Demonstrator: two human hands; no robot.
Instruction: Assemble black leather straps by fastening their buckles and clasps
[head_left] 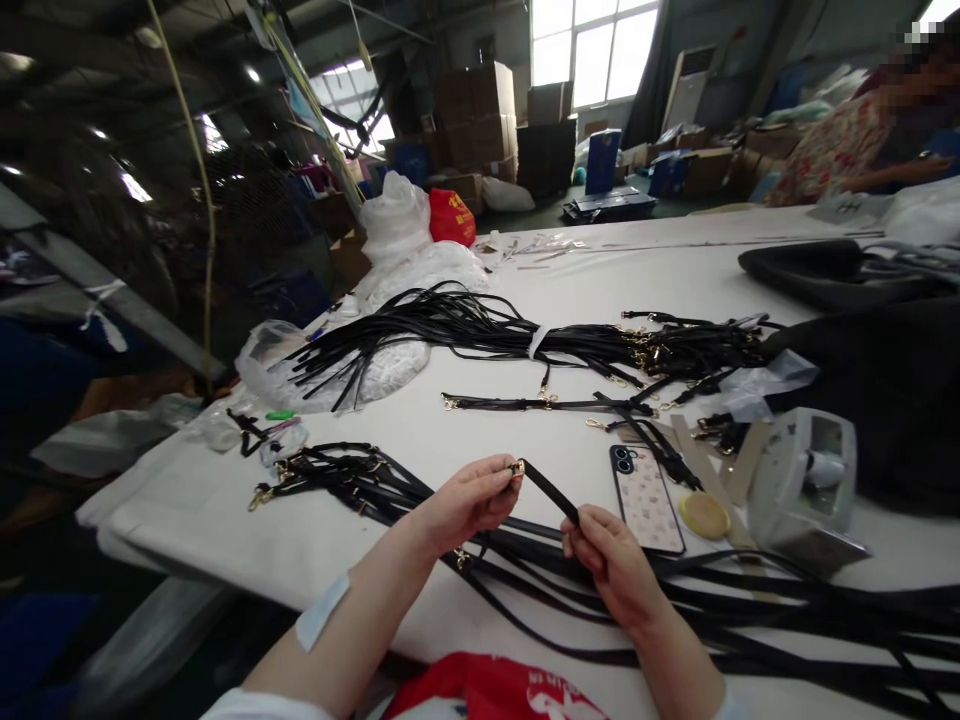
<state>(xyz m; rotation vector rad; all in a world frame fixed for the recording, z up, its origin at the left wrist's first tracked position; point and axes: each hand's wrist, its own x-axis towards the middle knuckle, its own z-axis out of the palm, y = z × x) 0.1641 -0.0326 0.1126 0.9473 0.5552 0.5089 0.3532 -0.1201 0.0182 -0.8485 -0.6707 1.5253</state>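
Observation:
Between my two hands a narrow black strap [550, 489] stretches at a slant. My left hand [480, 495] pinches a small gold buckle [517, 470] at the strap's upper end. Lower down, the fingers of my right hand [609, 560] are closed on the strap itself. Beneath both hands runs a bundle of long black straps [540, 580], with gold clasps [262, 493] at its left end. Part of that bundle is hidden behind my wrists and forearms.
A second strap bundle [480, 325], tied with a white band [538, 342], lies farther back. A phone [647, 500], a yellow disc [705, 515] and a grey-white device [799, 490] are at right. Plastic bags [397, 225] stand at the back left. Another person [840, 150] is across the table.

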